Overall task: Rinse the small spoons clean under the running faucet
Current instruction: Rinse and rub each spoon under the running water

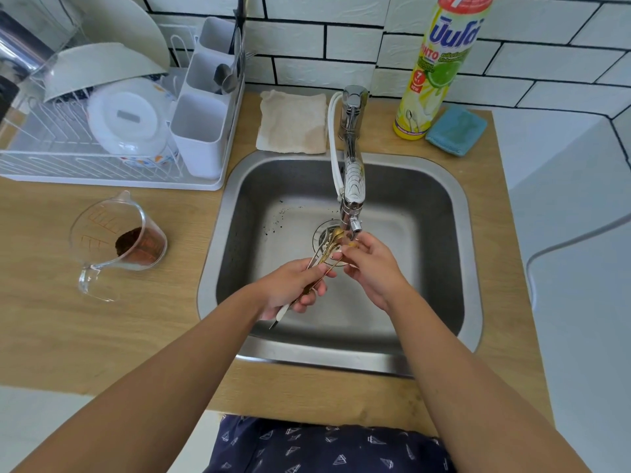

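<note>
over steel sink (440, 186), slim gold spoons (327, 249) bunched.

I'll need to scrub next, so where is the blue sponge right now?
In the head view, the blue sponge lies on the wooden counter behind the sink's far right corner, just right of the yellow dish soap bottle.

bare forearms, navy triangle-print shorts (327, 445)
</note>
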### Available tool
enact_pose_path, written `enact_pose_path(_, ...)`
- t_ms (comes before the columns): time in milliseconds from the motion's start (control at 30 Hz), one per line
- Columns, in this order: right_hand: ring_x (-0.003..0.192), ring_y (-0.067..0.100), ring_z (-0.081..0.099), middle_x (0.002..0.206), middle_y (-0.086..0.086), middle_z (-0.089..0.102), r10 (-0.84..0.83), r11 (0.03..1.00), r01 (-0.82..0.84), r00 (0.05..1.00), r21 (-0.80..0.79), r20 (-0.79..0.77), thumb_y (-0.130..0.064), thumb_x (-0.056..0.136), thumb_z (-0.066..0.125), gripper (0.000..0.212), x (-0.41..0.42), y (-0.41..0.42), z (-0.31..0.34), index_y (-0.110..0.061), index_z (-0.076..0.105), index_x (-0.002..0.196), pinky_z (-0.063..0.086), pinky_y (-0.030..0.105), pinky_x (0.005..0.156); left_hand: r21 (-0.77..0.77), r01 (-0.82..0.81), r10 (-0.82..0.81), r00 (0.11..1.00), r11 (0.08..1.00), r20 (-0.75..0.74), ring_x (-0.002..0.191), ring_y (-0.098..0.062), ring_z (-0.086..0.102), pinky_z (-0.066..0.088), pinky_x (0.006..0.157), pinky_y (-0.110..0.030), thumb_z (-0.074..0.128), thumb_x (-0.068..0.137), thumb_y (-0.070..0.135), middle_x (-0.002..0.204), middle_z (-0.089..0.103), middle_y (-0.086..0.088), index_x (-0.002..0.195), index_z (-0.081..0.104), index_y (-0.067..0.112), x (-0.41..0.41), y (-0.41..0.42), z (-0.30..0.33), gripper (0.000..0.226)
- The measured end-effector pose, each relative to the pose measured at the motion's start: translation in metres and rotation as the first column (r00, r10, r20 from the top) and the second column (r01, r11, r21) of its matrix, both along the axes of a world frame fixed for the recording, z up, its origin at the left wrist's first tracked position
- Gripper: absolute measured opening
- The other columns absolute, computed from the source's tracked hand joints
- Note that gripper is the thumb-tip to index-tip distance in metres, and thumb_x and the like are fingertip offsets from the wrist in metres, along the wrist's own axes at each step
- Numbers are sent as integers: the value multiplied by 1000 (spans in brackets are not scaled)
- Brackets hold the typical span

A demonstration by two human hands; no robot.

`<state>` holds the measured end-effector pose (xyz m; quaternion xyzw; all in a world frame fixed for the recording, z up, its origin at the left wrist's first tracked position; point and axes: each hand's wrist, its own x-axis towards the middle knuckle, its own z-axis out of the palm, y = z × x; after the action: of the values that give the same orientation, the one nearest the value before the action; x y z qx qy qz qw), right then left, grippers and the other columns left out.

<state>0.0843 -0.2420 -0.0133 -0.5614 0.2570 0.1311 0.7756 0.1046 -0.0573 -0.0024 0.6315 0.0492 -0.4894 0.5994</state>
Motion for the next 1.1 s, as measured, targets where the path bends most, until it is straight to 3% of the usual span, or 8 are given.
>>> enact_pose_path(100, 74, 3, 69, 88, -2, 73, -3, 994, 1, 1000, -105, -12, -7, 97, 67, 11, 5, 2, 3, -15, 71, 103, 50, 22, 68, -9, 5, -5, 1000, 1000, 13, 47, -8, 40, 32, 38, -20, 47, 103, 41, 72, 62, 1, 118, 60, 12, -1, -2, 0, 35)
enact_pose_path(233, 77, 5, 72, 86, -2, 75, 72, 987, -78, 996, -142, -46, -10, 96, 68, 6, 11, -4, 3, -14, 73, 97, 58, 22, 68, -18, 3, -2, 999, 1000, 32, 49, -8, 42, 35, 40, -20, 49, 103, 41, 77, 64, 0, 118, 61, 13, -3, -2, 3, 34)
enact_pose_path(467, 73, 18, 77, 78, 5, 78, 101, 924, -94, 995, -371, 0, -18, 103, 59, 23, 14, -3, 6, -13, 75, 86, 61, 28, 67, -106, -52, 44, 996, 993, -75, 51, -9, 40, 36, 42, -19, 46, 106, 29, 79, 62, -2, 124, 58, 6, -1, -1, 9, 32)
enact_pose_path(533, 76, 17, 77, 82, 4, 80, 107, 931, -94, 994, -353, 16, -19, 105, 56, 23, 14, -3, 7, -12, 74, 94, 60, 26, 67, -102, -64, 53, 993, 993, -108, 51, -8, 37, 32, 42, -17, 44, 107, 29, 80, 61, -3, 126, 57, 5, -1, -1, 9, 33)
enact_pose_path(667, 76, 8, 73, 86, -11, 77, 122, 942, -90, 989, -324, 79, -18, 103, 59, 16, 8, -1, 9, -28, 70, 106, 50, 14, 57, -99, -53, 40, 991, 994, -127, 51, -7, 33, 27, 41, -17, 44, 107, 33, 79, 58, -4, 126, 57, 4, 1, -1, 10, 37)
enact_pose_path(867, 65, -1, 64, 76, -11, 74, 66, 948, -44, 996, -316, 58, -16, 99, 66, 6, 10, -3, 9, -17, 72, 96, 48, 13, 56, -104, -15, 5, 996, 994, -91, 53, -8, 38, 33, 43, -18, 47, 104, 38, 84, 62, -4, 124, 62, 8, 1, 0, 9, 38)
enact_pose_path(1033, 80, 13, 67, 80, -7, 74, 80, 966, -73, 997, -248, 19, -7, 99, 65, 20, 13, -2, 12, -21, 74, 89, 59, 31, 79, -84, -15, 10, 998, 996, -56, 52, -7, 41, 37, 42, -18, 46, 104, 40, 91, 69, -8, 123, 62, 8, 1, -3, 6, 40)
enact_pose_path(1100, 80, 14, 69, 81, -4, 75, 67, 974, -64, 998, -216, 8, -7, 99, 64, 19, 13, -2, 13, -18, 75, 89, 60, 31, 81, -90, -11, 5, 998, 996, -57, 51, -7, 42, 38, 41, -17, 44, 105, 39, 98, 72, -11, 124, 60, 8, 1, -2, 7, 41)
